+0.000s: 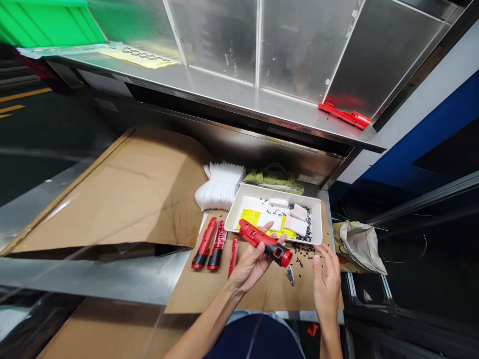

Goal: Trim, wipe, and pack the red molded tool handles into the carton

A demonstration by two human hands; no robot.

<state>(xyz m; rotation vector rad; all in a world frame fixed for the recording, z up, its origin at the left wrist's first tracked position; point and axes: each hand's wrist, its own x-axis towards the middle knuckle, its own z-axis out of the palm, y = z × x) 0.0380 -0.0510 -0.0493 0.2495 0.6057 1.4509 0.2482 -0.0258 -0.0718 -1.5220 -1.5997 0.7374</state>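
My left hand grips a red and black tool body, holding it tilted above the cardboard sheet. My right hand hovers just right of it with fingers spread, reaching down toward small black screws scattered on the cardboard. A small metal piece lies between my hands. Three red and black housing parts lie side by side to the left.
A white tray behind my hands holds yellow labels, white pads and black screws. A stack of white pads sits left of it, a green part behind. A red housing half rests on the steel shelf. A crumpled bag hangs at right.
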